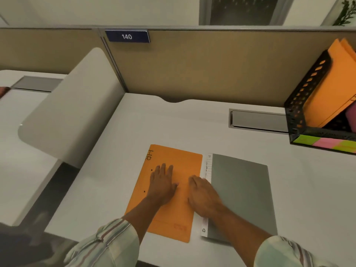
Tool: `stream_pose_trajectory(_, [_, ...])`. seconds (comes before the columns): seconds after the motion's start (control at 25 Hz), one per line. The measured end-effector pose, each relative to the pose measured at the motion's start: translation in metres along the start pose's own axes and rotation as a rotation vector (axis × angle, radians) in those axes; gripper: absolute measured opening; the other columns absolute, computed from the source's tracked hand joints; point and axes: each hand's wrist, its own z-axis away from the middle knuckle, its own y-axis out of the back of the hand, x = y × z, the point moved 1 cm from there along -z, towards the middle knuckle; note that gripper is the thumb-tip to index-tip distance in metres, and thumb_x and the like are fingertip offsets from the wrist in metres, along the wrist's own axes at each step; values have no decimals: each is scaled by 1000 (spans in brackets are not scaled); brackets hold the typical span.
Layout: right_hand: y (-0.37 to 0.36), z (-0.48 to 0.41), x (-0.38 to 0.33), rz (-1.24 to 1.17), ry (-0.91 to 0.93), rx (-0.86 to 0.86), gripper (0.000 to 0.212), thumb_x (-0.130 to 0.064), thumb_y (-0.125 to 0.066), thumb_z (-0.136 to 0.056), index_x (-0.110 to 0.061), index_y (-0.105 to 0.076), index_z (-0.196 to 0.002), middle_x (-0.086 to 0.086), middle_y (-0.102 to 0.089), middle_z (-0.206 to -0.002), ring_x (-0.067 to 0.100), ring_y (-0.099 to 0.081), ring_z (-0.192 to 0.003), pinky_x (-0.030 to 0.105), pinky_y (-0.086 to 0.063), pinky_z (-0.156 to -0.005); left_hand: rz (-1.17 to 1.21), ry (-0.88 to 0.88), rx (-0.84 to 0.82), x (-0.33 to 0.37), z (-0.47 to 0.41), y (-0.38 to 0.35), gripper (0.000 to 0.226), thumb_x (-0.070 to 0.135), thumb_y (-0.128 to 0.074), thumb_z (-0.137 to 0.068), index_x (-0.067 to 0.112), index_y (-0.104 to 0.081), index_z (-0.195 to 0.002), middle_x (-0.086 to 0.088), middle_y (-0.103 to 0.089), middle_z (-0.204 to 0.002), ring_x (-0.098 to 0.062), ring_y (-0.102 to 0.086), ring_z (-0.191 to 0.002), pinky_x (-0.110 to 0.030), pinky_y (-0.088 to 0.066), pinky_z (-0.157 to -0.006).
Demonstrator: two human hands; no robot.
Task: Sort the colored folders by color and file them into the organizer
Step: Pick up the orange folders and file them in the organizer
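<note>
An orange folder marked "HR" lies flat on the white desk. My left hand rests flat on it with straight fingers. My right hand lies at the folder's right edge, its fingers curled down at the edge beside the white spine of a grey folder that lies to the right. A black mesh organizer stands at the far right and holds several orange folders; something pink or maroon shows behind them.
Green and pink sticky labels run along the organizer's base. A grey cable hatch sits in the desk behind the folders. A beige partition with a "140" plate closes the back; a white divider stands to the left.
</note>
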Motion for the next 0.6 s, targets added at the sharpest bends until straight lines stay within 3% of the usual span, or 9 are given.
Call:
stream_pose_trajectory(0.08, [-9,-5,-12,-27,4,-109,67,-25,-48,-100,-5,-23,-159,17,-32,-162,34,-37,-144,43,-32,-120,-18,50,-16,-23,1,0,82,55,-48,-106,19,-10,-169,-15,-7,-177,-38,-3,-163,-55,-12,-131])
stream_pose_trajectory(0.16, [-17,-7,-19,-59,-16,-219,75,-25,-48,-101,-4,-11,-162,20,-16,-168,37,-23,-153,44,-27,-123,-21,83,-42,-38,0,-1,85,56,-51,-104,20,-9,-168,-14,-6,-176,-39,-3,-163,-56,-12,-131])
stream_pose_trajectory(0.32, [-24,-13,-27,-31,-26,-308,83,-31,-52,-102,-1,-3,-162,24,2,-170,40,-4,-157,48,-25,-125,3,160,-66,-56,-3,-2,90,54,-64,-97,22,-15,-165,-14,-5,-175,-42,-6,-161,-64,-18,-127])
stream_pose_trajectory(0.4, [-27,-16,-27,-32,-46,-325,85,-33,-53,-102,-2,-1,-162,22,5,-170,40,1,-158,50,-24,-125,88,278,-86,-62,-3,1,96,51,-73,-93,21,-16,-163,-15,-5,-174,-43,-13,-159,-66,-27,-123])
stream_pose_trajectory(0.48, [-29,-19,-27,-56,-75,-335,87,-34,-53,-102,-3,1,-163,20,8,-171,38,4,-158,50,-24,-125,165,391,-85,-64,-5,6,104,50,-83,-85,18,-19,-160,-16,-23,-165,-40,-30,-151,-61,-40,-115])
stream_pose_trajectory(0.6, [-31,-21,-26,-91,-106,-342,89,-34,-54,-102,-5,4,-163,17,12,-171,35,8,-158,51,-24,-125,225,476,-57,-66,-12,18,103,41,-92,-78,14,-27,-154,-16,-48,-144,-38,-47,-136,-55,-48,-106])
